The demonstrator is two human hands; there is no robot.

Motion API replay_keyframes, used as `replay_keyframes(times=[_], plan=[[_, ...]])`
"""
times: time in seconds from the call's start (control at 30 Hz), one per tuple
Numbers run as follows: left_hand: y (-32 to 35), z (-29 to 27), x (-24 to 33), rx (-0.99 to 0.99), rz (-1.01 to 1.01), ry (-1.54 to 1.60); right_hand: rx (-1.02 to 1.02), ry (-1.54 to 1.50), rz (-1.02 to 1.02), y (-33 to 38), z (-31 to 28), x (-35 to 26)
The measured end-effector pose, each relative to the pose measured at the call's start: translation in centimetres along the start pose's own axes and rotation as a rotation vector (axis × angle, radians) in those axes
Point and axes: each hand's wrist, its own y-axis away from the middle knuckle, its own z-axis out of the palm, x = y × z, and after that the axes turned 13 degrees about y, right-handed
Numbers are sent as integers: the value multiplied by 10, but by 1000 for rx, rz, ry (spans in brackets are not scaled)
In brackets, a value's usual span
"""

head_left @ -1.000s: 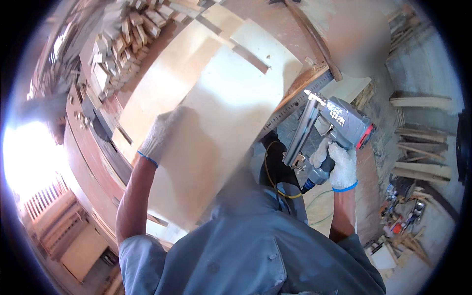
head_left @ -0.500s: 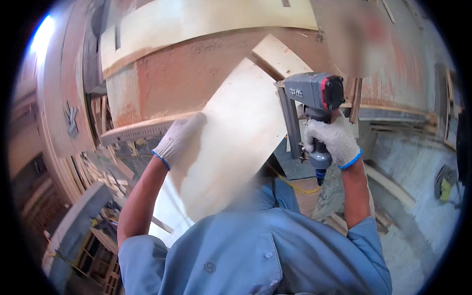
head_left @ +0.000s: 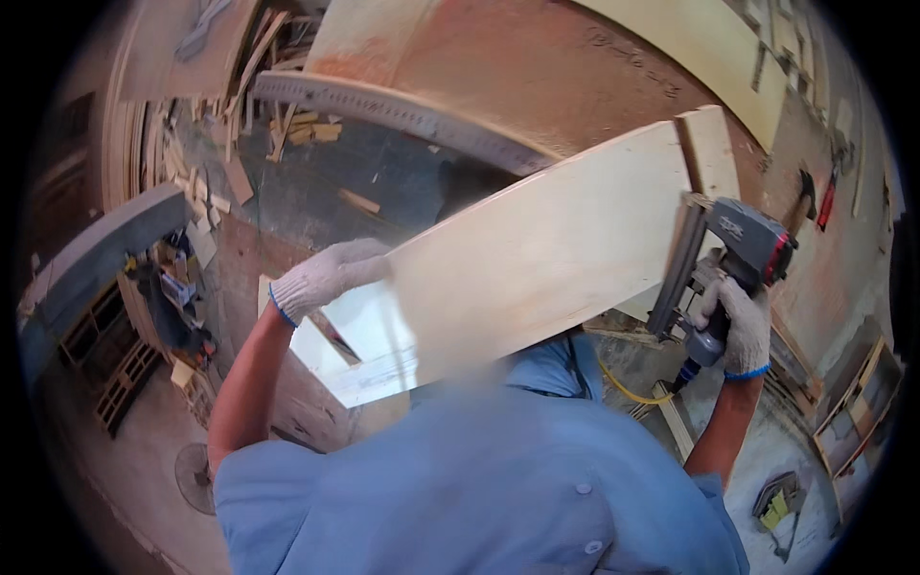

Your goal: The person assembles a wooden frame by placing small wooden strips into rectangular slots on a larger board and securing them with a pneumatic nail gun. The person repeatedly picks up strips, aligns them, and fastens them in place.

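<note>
A large pale plywood board (head_left: 546, 244) lies across in front of me, its far right end meeting a narrower wooden piece (head_left: 712, 153). My left hand (head_left: 335, 273), in a white knit glove with a blue cuff, grips the board's left edge. In my right hand (head_left: 743, 326), gloved the same way, is a grey and black nail gun (head_left: 752, 238). The fingers wrap round its handle. Its nose is up by the board's right end, near the narrower piece; whether it touches cannot be made out.
Beyond the board is a reddish-brown worktop (head_left: 517, 72) with a long pale panel (head_left: 704, 48) on it. A hammer (head_left: 801, 199) lies at the right. Wood offcuts litter the floor at left. A yellow hose (head_left: 628, 391) runs below the nail gun, and a standing fan (head_left: 195, 477) is at lower left.
My view has turned, so the worktop appears shifted up and right. The board has swung to lie more crosswise, with my left hand still on it. The nail gun has moved right and lower.
</note>
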Motion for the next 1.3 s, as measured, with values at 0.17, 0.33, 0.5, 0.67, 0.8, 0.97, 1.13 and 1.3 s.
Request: replay_keyframes(times=[0.17, 0.33, 0.5, 0.67, 0.8, 0.97, 1.13, 1.3], plan=[[29, -2, -20, 65, -91, -86, -18, -48, -67, -5, -3, 13], [36, -7, -24, 113, -252, 21, -71, -146, -55, -6, -13, 27], [27, -23, -18, 137, -46, -52, -36, -8, 42, 3, 1, 14], [-20, -6, 37, 55, -79, 39, 15, 22, -19, 9, 28, -37], [-60, 7, 50, 17, -11, 4, -39, 43, -50, 8, 30, -48], [-65, 9, 58, 56, 27, -89, 38, 169, 44, 5, 35, -72], [-60, 8, 69, 54, -42, -67, 39, 238, 85, -17, 48, -84], [-64, 5, 65, 51, 18, -153, 12, 240, 27, -22, 43, -82]])
